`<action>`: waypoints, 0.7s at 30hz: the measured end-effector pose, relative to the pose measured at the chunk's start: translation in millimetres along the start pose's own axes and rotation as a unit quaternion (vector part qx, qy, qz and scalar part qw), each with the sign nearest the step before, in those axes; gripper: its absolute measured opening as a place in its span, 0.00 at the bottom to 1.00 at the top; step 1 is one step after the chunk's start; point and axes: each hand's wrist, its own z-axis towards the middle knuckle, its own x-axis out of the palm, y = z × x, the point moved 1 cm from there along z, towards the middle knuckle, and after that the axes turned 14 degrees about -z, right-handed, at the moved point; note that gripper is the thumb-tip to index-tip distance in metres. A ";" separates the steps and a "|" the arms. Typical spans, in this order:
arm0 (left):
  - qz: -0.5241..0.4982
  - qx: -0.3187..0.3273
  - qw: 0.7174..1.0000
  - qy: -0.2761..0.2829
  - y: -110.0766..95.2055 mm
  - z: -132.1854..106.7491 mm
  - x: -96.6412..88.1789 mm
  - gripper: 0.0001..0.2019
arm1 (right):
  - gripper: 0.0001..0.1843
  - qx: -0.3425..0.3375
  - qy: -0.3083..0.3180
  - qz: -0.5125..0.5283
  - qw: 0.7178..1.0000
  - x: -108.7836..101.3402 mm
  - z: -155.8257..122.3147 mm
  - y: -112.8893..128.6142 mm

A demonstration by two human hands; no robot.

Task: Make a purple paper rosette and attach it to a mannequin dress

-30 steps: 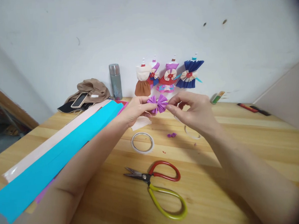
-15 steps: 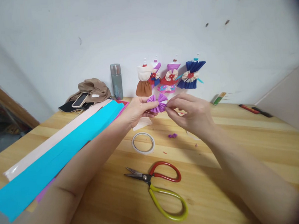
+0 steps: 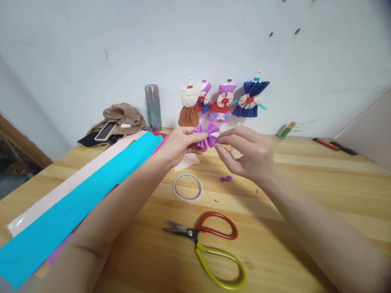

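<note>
My left hand pinches a small purple pleated paper fan above the wooden table. My right hand is beside it on the right, its fingertips pinching the fan's right edge. Below the hands lie a ring of clear tape, a folded white paper piece and a small purple paper scrap. Scissors with one red and one yellow-green handle lie nearer to me.
Long sheets of cyan and pale pink paper lie on the left. At the back wall stand several paper dresses, a grey flask and a brown bag with a phone. A red-handled tool lies far right.
The fan's pleats have spread wider into a fuller half-round. My right hand has dropped slightly and now covers the second tape ring seen earlier.
</note>
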 end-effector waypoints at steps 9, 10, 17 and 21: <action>0.034 -0.003 0.999 0.042 1.1 0.7 -1.2 0.09 | 0.07 0.212 0.042 0.149 0.965 -9.3 5.9 -9.7; 0.037 -0.003 0.998 0.046 1.4 0.8 -1.5 0.09 | 0.07 0.201 0.043 0.144 0.968 -8.4 5.8 -10.6; 0.058 -0.003 0.996 0.065 1.2 0.4 -1.0 0.09 | 0.07 0.111 0.023 0.113 0.987 -9.2 8.8 -11.1; 0.057 -0.006 0.997 0.056 -0.1 -0.2 0.9 0.08 | 0.09 0.089 0.036 0.092 0.991 -10.9 10.3 -9.9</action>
